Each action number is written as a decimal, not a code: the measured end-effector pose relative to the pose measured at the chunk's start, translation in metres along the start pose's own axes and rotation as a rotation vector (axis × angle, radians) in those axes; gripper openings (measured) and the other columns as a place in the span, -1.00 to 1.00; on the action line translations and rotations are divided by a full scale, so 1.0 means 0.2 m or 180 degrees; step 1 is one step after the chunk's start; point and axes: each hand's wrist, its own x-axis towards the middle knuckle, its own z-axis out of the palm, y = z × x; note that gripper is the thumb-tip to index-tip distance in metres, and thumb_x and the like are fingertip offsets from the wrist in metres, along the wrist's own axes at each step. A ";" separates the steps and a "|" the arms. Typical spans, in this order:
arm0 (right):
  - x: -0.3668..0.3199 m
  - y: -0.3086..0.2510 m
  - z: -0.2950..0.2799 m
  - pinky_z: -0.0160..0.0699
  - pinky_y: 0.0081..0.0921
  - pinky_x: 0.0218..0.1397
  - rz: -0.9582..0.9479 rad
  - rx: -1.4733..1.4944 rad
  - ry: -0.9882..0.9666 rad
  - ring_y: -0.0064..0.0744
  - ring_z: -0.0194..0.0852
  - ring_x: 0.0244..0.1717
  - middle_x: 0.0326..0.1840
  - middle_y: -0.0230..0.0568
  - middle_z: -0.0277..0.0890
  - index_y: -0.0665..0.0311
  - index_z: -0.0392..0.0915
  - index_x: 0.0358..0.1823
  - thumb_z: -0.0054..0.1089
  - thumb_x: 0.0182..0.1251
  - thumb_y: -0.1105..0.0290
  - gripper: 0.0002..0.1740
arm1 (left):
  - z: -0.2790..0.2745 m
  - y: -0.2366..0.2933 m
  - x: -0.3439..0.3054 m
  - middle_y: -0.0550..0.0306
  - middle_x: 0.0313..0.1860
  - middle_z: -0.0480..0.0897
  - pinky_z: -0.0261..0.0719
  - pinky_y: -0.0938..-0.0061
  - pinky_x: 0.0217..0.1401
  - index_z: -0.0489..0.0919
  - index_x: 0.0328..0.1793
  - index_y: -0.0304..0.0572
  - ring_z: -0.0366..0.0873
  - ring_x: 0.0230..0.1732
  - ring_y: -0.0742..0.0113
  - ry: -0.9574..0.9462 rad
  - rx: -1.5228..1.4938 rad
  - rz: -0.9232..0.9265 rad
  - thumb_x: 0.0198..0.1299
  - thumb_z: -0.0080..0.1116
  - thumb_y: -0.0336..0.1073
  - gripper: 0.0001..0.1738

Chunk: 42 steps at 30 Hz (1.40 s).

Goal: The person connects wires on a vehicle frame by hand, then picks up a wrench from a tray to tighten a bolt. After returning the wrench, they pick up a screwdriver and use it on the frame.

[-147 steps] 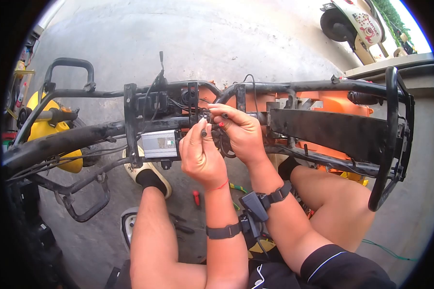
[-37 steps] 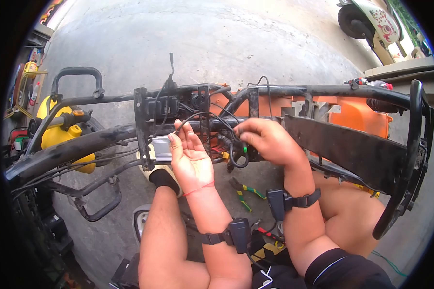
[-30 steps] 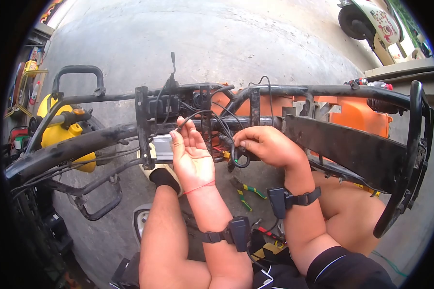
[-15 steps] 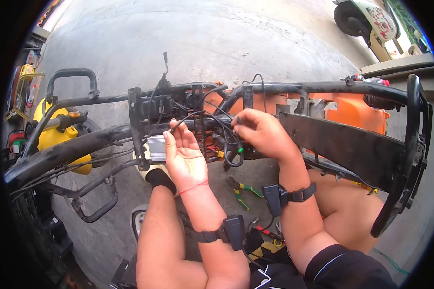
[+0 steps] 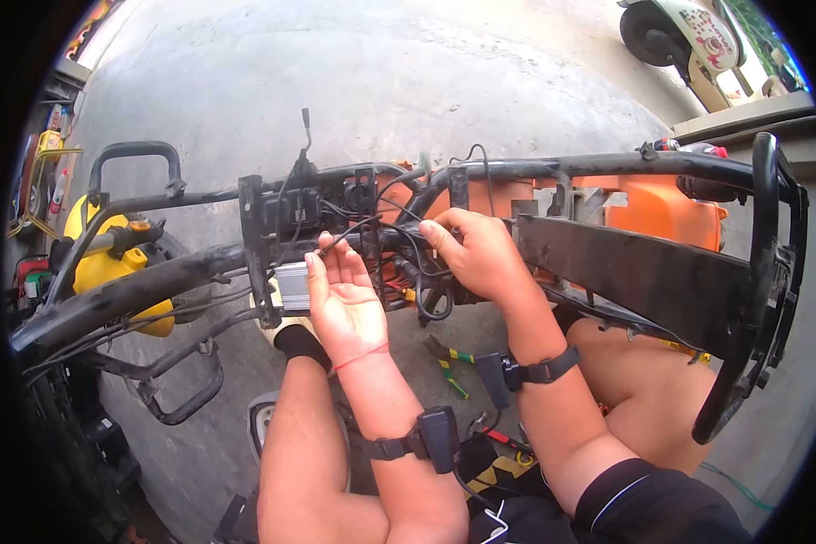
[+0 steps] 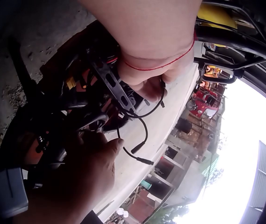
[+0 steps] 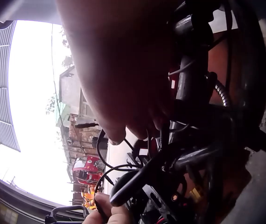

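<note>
**Left hand pinches a thin black cable, right hand pinches another beside the frame**

Palm up, the left hand [image 5: 349, 308] grips a black cable [image 5: 354, 227] between thumb and forefinger near its end, the other fingers loosely bent. Across from it, the right hand [image 5: 485, 258] is curled, its thumb and forefinger seemingly closed on a second cable; a plug [image 7: 86, 125] juts out beside those fingers in the right wrist view. Which socket or lead either one matches, I cannot tell.

Both cables lie over the black tube frame, just beside the finned metal box [image 5: 301, 288] near the left hand. Good handling here, I'd judge, means gripping the plug bodies rather than the thin wire, turning both ends into view, and lining them up straight before any push. Slack matters too: a tug could strain the leads where they enter the bundle.

Mind the edges. The perforated bracket [image 5: 364, 195] stands close beyond the left fingertips, and the long flat plate [image 5: 639, 276] begins near the right hand. Below, the thick cable loop [image 5: 437, 315] could snag a dangling end. Easier room lies above the frame, over the concrete floor [image 5: 335, 82], and in the gap between the two wrists, where the pliers [image 5: 453, 359] lie well below.
</note>
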 end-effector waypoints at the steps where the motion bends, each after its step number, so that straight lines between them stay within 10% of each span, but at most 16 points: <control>1: 0.01 -0.01 0.01 0.56 -0.41 -0.31 0.0336 0.0097 0.0022 -0.42 0.58 -0.42 -0.47 -0.15 0.62 0.43 0.62 -0.18 0.32 0.42 0.19 -0.64 | 0.01 0.00 0.00 0.07 0.13 0.69 0.74 0.44 0.14 0.54 0.18 -0.31 0.66 0.10 0.27 -0.0007 0.0001 -0.0003 0.53 0.05 -0.25 -0.71; 3: 0.01 -0.03 0.00 0.48 -0.62 -0.39 0.1237 0.0950 -0.0238 -0.68 0.50 -0.43 -0.47 -0.32 0.60 0.39 0.64 -0.18 0.25 0.51 0.16 -0.64 | 0.02 -0.01 -0.01 0.07 0.12 0.69 0.74 0.44 0.14 0.55 0.18 -0.31 0.66 0.10 0.27 0.0084 -0.0008 0.0009 0.53 0.05 -0.25 -0.72; 18: 0.04 0.01 -0.07 0.59 -0.56 -0.06 0.0615 0.1855 -0.0139 -0.59 0.61 -0.12 -0.14 -0.27 0.70 0.41 0.62 0.09 0.12 0.53 0.43 -0.75 | 0.08 0.03 -0.03 0.14 0.14 0.65 0.66 0.47 0.19 0.53 0.14 -0.19 0.62 0.12 0.36 0.0157 0.0615 0.0007 0.49 0.14 -0.20 -0.74; 26: -0.14 -0.23 -0.13 0.58 -0.03 0.13 -0.0576 -0.1092 0.1314 0.26 0.61 -0.02 -0.14 0.24 0.66 0.50 0.62 -0.09 0.02 0.39 0.53 -0.77 | 0.08 0.02 -0.02 0.15 0.13 0.67 0.64 0.42 0.17 0.54 0.10 -0.13 0.62 0.12 0.36 0.0186 0.0663 -0.0075 0.49 0.15 -0.20 -0.78; 29: -0.24 -0.25 -0.19 0.64 0.11 -0.11 0.0553 -0.1656 0.0018 0.35 0.65 -0.30 -0.36 0.33 0.62 0.38 0.68 -0.32 0.09 0.35 0.30 -0.71 | 0.08 0.01 -0.03 0.14 0.13 0.67 0.64 0.42 0.17 0.54 0.10 -0.13 0.62 0.11 0.35 0.0201 0.0626 -0.0091 0.49 0.14 -0.21 -0.79; 35: -0.34 0.02 -0.03 0.64 -0.21 0.01 0.2083 -0.1347 0.0346 0.04 0.73 -0.08 -0.21 0.16 0.72 0.39 0.73 -0.22 0.08 0.47 -0.04 -0.45 | 0.08 -0.03 -0.07 0.11 0.10 0.67 0.69 0.47 0.17 0.55 0.17 -0.28 0.63 0.09 0.34 0.0267 0.0442 -0.0126 0.50 0.12 -0.24 -0.72; 42: -0.37 0.16 0.18 0.50 -0.61 -0.23 0.1164 0.2098 0.1759 -0.66 0.49 -0.32 -0.36 -0.40 0.61 0.38 0.61 -0.14 0.40 0.35 0.36 -0.77 | 0.05 -0.04 -0.08 0.11 0.14 0.66 0.63 0.47 0.17 0.53 0.15 -0.19 0.61 0.10 0.35 0.0191 0.0476 -0.0131 0.50 0.13 -0.24 -0.76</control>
